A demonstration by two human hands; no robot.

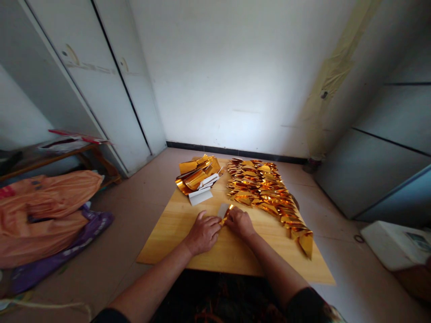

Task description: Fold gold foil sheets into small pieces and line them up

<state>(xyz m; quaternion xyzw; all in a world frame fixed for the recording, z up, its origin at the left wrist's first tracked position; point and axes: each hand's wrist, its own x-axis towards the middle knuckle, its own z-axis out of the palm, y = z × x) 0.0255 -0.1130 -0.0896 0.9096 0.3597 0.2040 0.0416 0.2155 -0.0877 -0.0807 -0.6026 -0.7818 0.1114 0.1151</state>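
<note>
Evidently both hands pinched one gold foil sheet [225, 214] against the wooden board [175, 224], left hand [204, 233] pressing, right hand [239, 223] creasing; unfolded sheets [197, 176] lay far left, folded pieces [266, 190] ranged right, within reach.

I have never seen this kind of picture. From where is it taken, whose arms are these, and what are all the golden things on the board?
There is only one picture. It comes from a camera worn on a person's head, looking forward and down, so the two bare arms at the bottom are that person's own. No machine is present.

The left hand and right hand meet over a wooden board and together pinch one small gold foil sheet, white on its back. Behind them lies a loose stack of sheets. To the right, a long row of folded gold pieces runs toward the board's near edge. On the floor at left lie orange bags.
</note>
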